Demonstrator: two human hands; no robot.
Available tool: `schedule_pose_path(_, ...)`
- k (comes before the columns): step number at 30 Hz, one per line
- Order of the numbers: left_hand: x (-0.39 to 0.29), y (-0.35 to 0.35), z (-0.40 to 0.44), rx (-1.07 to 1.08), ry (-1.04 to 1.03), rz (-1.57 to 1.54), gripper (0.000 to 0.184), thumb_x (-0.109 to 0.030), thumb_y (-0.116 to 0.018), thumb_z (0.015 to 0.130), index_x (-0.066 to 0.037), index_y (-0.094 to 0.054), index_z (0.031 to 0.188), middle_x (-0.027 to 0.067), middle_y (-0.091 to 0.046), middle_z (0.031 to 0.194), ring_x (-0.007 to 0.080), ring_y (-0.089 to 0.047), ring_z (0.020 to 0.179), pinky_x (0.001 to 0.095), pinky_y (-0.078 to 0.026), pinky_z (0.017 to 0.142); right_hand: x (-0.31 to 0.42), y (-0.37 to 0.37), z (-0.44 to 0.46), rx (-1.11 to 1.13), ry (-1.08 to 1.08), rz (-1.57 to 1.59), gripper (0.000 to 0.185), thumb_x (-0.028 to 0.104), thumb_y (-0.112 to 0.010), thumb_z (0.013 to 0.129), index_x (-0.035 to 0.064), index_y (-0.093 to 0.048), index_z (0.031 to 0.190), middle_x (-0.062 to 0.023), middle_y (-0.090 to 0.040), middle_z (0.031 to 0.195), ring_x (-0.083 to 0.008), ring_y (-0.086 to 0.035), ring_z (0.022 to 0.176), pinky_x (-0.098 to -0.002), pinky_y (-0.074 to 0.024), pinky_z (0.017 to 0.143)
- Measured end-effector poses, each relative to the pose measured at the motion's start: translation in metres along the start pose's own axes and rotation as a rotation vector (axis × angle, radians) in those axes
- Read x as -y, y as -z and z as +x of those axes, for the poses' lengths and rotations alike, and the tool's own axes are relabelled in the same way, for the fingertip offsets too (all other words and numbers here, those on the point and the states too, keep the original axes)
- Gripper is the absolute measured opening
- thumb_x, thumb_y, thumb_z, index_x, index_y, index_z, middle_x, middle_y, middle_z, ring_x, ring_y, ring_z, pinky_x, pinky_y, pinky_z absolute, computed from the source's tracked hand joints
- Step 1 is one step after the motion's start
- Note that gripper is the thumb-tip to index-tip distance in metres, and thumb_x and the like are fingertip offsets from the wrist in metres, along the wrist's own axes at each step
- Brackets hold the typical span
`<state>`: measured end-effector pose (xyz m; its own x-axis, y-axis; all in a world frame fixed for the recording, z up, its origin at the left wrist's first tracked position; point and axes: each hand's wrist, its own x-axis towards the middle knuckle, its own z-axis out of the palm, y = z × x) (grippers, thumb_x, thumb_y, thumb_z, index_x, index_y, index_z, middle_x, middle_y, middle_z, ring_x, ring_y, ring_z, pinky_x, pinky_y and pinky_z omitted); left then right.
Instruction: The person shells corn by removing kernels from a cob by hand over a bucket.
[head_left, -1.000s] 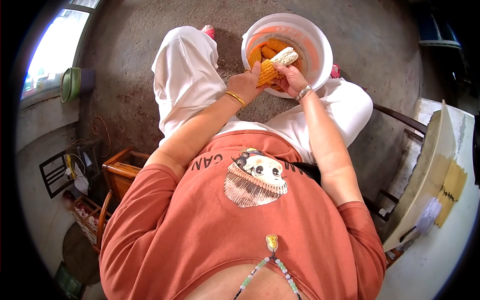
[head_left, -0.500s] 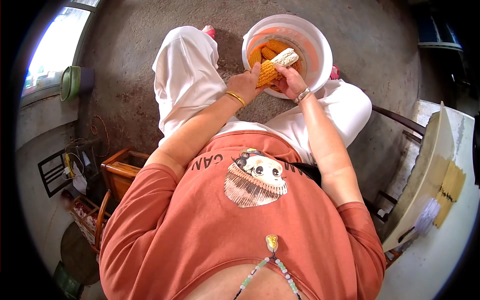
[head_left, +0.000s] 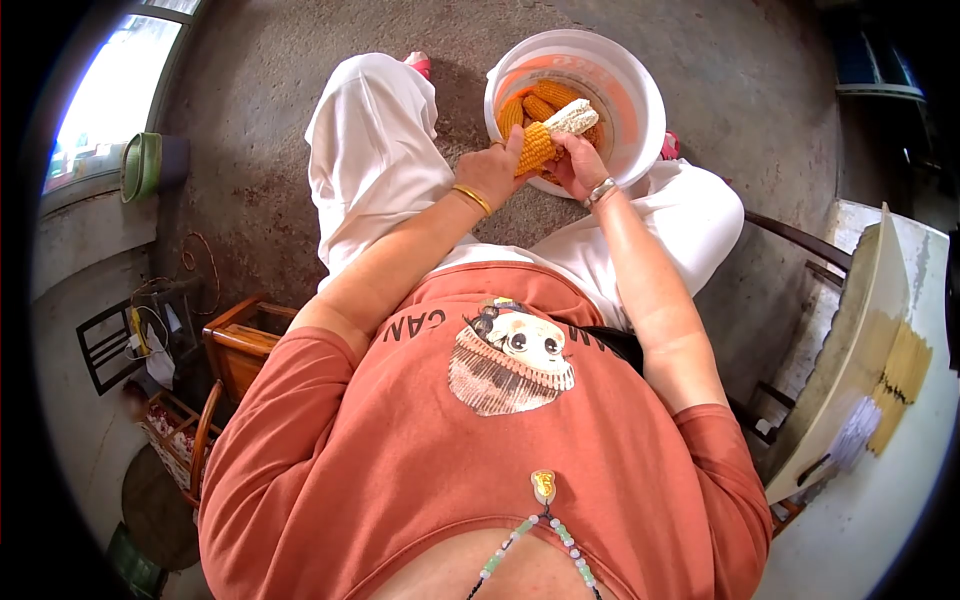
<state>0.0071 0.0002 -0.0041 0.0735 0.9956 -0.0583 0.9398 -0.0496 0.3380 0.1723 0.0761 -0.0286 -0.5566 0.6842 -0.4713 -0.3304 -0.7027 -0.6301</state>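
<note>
Over the near rim of a white bucket (head_left: 640, 105), my left hand (head_left: 488, 172) is closed around a yellow corn cob (head_left: 535, 150). My right hand (head_left: 578, 168) is closed too, its fingers pressed where the yellow kernels meet a bare white cob part (head_left: 573, 118). I cannot tell whether that white part is the stripped end of the same cob or a separate cob. Several whole yellow corn cobs (head_left: 553, 94) lie inside the bucket below. The hands hide part of the bucket's contents.
The bucket stands on a concrete floor (head_left: 260, 130) between my knees. A wooden chair (head_left: 240, 345) is at the left, and a light table-like board (head_left: 850, 330) stands at the right. A green container (head_left: 140, 167) sits near the window.
Both hands keep their grip at the bucket. My right hand and the white cob part have shifted very slightly.
</note>
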Motion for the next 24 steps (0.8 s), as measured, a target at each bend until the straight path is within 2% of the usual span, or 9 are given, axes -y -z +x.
schedule_pose_path(9,-0.004,-0.001,-0.001,-0.001,0.034,-0.008,0.078,-0.046,-0.066,0.078,-0.004,-0.033,0.135,0.0154,-0.064,0.086,0.0303,-0.066,0.071,0.0402,-0.051,0.056,0.000,-0.003,-0.002,0.047,-0.072,0.028,0.035,0.027,-0.054,0.093,0.0033,-0.049,0.118,-0.0086,-0.059,0.110,-0.0192,-0.059,0.100,-0.0361,-0.0521,0.086)
schedule_pose_path(15,0.000,-0.001,-0.002,0.038,0.033,-0.016,0.079,-0.046,-0.066,0.078,-0.004,-0.031,0.135,0.0170,-0.064,0.090,0.0311,-0.066,0.074,0.0402,-0.052,0.060,0.006,-0.002,-0.003,0.117,-0.074,0.002,0.036,0.024,-0.054,0.094,0.0017,-0.047,0.120,-0.0095,-0.057,0.115,-0.0203,-0.058,0.103,-0.0366,-0.0509,0.090)
schedule_pose_path(24,0.003,0.004,-0.001,0.063,0.006,-0.073,0.079,-0.048,-0.065,0.078,-0.002,-0.032,0.134,0.0191,-0.064,0.090,0.0333,-0.065,0.078,0.0419,-0.052,0.064,0.009,-0.001,-0.002,0.146,-0.073,0.006,0.034,0.020,-0.054,0.094,-0.0001,-0.046,0.120,-0.0104,-0.057,0.115,-0.0216,-0.058,0.104,-0.0376,-0.0511,0.090)
